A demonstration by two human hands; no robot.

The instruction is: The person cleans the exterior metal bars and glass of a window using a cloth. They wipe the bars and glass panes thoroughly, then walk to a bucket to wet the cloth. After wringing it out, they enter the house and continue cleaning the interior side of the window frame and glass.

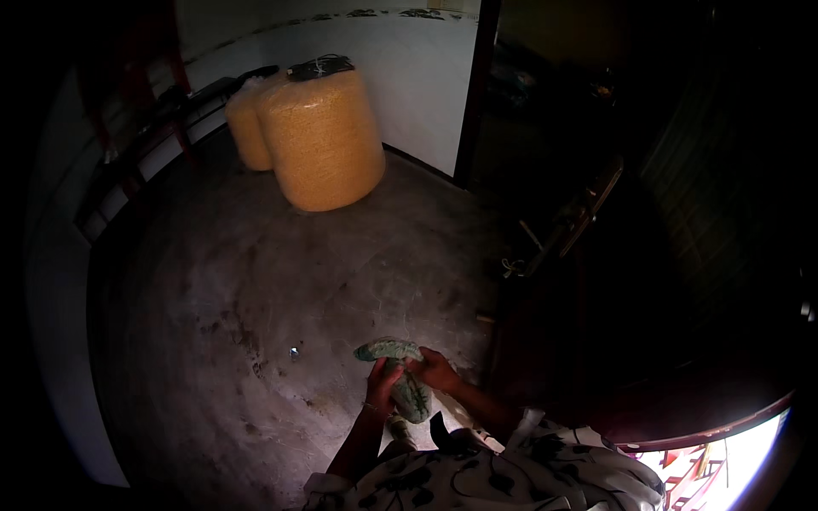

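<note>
My left hand (383, 381) and my right hand (437, 370) both grip a pale green cloth-like item (412, 400) in front of my body. Its top part bends out to the left above my fingers, and its lower part hangs between my wrists. Dark creases or markings run along the hanging part. Poor light leaves its exact kind unclear. A thin band circles my left wrist. Part of one of my feet (401, 429) shows beneath the item on the concrete floor (255, 274).
Two big clear bags of yellow-orange filling, one in front (323, 140) and one behind (246, 131), stand near the white wall (422, 83). A dark coiled bundle (321, 66) tops the front bag. A long low bench (153, 137) lines the left wall. Deep shadow covers the right side.
</note>
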